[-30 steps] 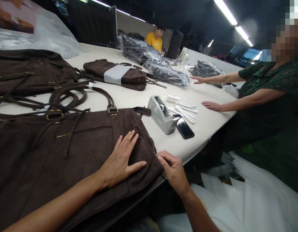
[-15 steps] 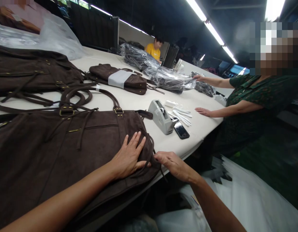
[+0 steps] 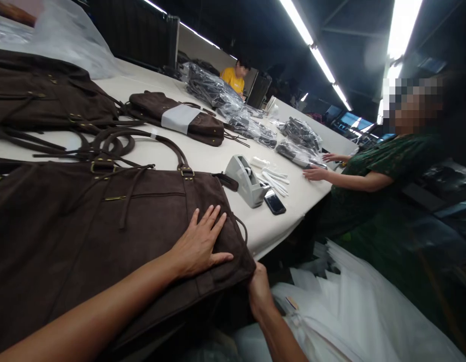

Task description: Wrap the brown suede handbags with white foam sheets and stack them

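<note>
A large dark brown suede-like handbag (image 3: 153,216) lies on its side along the near table edge, its handles pointing away from me. My left hand (image 3: 203,244) rests flat on its right end, palm down with the fingers spread. At the bag's lower right corner, my right hand (image 3: 260,289) is closed around the edge; its fingertips are hidden behind and under the bag. A thin cord loop (image 3: 241,230) sticks out from the bag's side just above that corner. The bag's underside is out of sight.
A grey tape dispenser (image 3: 245,181), a phone (image 3: 274,201) and white strips (image 3: 275,181) lie beyond the bag. More brown bags (image 3: 203,128) and plastic-wrapped bags (image 3: 251,128) cover the table (image 3: 161,151). A co-worker's hands (image 3: 316,173) are at right. White sheeting (image 3: 338,296) hangs below.
My right hand has shifted from the cord at the bag's side down to its lower corner. My left hand stays put. The co-worker's far hand has left the plastic-wrapped bag on the table.
</note>
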Available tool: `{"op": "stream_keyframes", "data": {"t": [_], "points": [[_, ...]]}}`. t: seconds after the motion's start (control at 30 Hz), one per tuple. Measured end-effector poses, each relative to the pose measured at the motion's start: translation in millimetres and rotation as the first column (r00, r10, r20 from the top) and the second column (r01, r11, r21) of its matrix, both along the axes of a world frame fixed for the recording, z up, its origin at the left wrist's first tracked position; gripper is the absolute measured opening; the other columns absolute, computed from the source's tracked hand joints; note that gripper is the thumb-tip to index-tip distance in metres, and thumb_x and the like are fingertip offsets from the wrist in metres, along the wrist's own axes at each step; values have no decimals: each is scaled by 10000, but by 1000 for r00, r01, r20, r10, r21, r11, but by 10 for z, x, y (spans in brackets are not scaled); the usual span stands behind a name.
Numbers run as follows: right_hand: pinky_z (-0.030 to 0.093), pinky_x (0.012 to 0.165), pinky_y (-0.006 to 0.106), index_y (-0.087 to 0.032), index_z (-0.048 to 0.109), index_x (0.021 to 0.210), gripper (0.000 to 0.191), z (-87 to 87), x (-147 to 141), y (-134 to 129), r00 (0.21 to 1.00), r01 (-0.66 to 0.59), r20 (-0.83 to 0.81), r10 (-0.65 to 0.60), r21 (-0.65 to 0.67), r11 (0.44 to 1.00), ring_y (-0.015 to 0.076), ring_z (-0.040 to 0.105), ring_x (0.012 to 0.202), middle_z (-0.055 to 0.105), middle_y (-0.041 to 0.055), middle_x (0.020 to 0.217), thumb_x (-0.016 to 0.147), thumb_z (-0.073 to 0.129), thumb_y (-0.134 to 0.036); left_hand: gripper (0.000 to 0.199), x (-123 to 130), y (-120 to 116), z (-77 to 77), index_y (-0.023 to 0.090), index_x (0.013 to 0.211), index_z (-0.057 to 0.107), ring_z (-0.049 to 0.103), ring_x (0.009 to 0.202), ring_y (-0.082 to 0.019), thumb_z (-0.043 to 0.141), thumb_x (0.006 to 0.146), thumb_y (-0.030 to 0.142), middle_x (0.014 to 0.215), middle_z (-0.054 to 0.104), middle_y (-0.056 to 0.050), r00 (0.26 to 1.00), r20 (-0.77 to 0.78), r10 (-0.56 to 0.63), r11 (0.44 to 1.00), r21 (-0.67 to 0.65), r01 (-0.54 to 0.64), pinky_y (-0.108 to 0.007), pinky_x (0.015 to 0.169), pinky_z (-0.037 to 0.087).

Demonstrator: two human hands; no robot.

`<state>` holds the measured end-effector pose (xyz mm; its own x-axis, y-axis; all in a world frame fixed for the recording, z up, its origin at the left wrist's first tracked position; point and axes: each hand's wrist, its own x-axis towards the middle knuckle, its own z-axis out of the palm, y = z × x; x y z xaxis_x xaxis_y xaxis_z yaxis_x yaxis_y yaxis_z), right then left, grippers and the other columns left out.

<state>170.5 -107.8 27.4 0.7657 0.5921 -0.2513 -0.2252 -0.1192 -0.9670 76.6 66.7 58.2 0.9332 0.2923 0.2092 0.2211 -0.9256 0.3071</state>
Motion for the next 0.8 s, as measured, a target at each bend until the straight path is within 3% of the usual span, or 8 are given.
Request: {"op": "stream_keyframes", "data": {"t": [0.13, 0.23, 0.33, 0.43, 0.5, 0.6, 0.7, 0.8], "points": [[421, 551, 248, -158, 671, 840, 415, -70, 31, -28, 993, 45, 109, -43, -10, 999, 159, 540, 635, 648, 18, 719, 816, 597, -566, 900, 13, 39, -66, 168, 1494, 325, 164, 1467, -398, 424, 826, 763, 1564, 219, -239, 999, 20, -29, 1000, 9, 29, -673, 1133, 166], [466, 629, 261, -161, 658, 815, 487, 141, 109, -79, 931, 189, 327, -160, -59, 980, 177, 582, 701, 655, 39, 760, 871, 498, -618, 803, 5, 55, -66, 293, 1494, 316, 158, 1464, -407, 439, 838, 740, 1578, 190, -221, 999, 10, -37, 999, -14, 38, -697, 1111, 174], [463, 666, 259, -170, 651, 832, 480, 431, 154, -68, 860, 78, 510, -10, -113, 991, 179, 584, 724, 642, 40, 764, 917, 449, -597, 773, 0, 52, -19, 363, 1486, 304, 135, 1466, -409, 465, 829, 737, 1590, 156, -204, 998, -17, -53, 998, -47, 52, -702, 1111, 158], [418, 619, 246, -187, 606, 785, 378, 514, 155, 22, 780, -15, 607, 154, -228, 974, 153, 538, 646, 593, 5, 689, 881, 557, -549, 786, 1, 44, 26, 361, 1480, 320, 121, 1468, -410, 509, 812, 727, 1592, 154, -200, 998, -43, -51, 996, -71, 48, -699, 1120, 134], [389, 575, 238, -194, 533, 698, 399, 396, 158, 86, 784, 18, 607, 130, -232, 973, 129, 480, 579, 533, -19, 621, 855, 578, -558, 796, -6, 44, 45, 358, 1476, 331, 122, 1467, -412, 558, 796, 704, 1593, 147, -197, 998, -48, -46, 995, -87, 41, -699, 1121, 128], [362, 510, 229, -202, 484, 662, 455, 94, 172, 117, 861, 24, 503, 67, -172, 985, 114, 426, 529, 465, -42, 565, 822, 569, -619, 822, -31, 51, 70, 368, 1480, 314, 104, 1472, -398, 620, 774, 660, 1598, 132, -189, 997, -56, -48, 993, -113, 41, -691, 1130, 116], [412, 530, 236, -200, 539, 740, 474, -144, 134, 60, 899, 87, 437, -24, -124, 988, 136, 498, 576, 528, -26, 612, 797, 573, -670, 860, -61, 37, 116, 368, 1480, 312, 74, 1477, -386, 664, 745, 641, 1598, 127, -189, 996, -63, -57, 988, -146, 48, -682, 1139, 82], [482, 595, 267, -208, 583, 818, 500, -259, 62, -20, 924, 129, 377, -59, -163, 978, 176, 587, 656, 607, 0, 677, 817, 524, -704, 907, -86, 17, 165, 348, 1477, 333, 64, 1472, -398, 698, 705, 652, 1595, 117, -200, 996, -49, -74, 978, -199, 63, -684, 1138, 65]]}}
